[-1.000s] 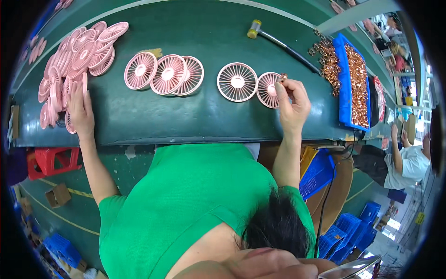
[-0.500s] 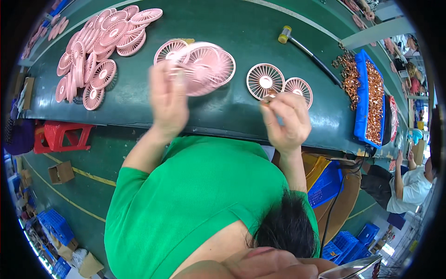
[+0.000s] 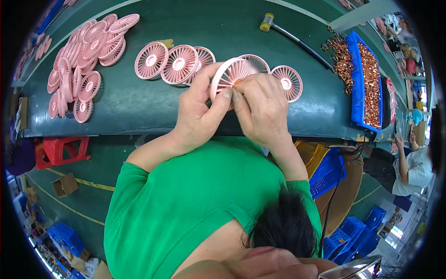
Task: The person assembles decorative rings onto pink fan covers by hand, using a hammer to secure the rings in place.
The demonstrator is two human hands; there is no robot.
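My left hand (image 3: pixel 194 111) grips a pink round fan grille (image 3: pixel 226 74) by its rim, holding it tilted above the table's near side. At the grille's hub, my right hand (image 3: pixel 265 104) pinches a small copper ring (image 3: pixel 236 83), partly hidden by the fingers. Another pink grille lies behind the held one, mostly covered, and a further grille (image 3: pixel 286 83) rests just right of my right hand. Left of the hands, a flat row of three pink grilles (image 3: pixel 179 64) lies on the table, overlapping in part.
A heap of pink grilles (image 3: pixel 93 45) covers the table's left. At the right, loose copper rings (image 3: pixel 343 63) lie beside a blue tray (image 3: pixel 357 79) full of them. A hammer (image 3: pixel 297 39) lies at the back. A red stool (image 3: pixel 60 151) stands below; another person is far right.
My left hand has carried a grille rightward from the row, and my right hand has brought the copper ring leftward to its hub. Both hands now meet at the grille.
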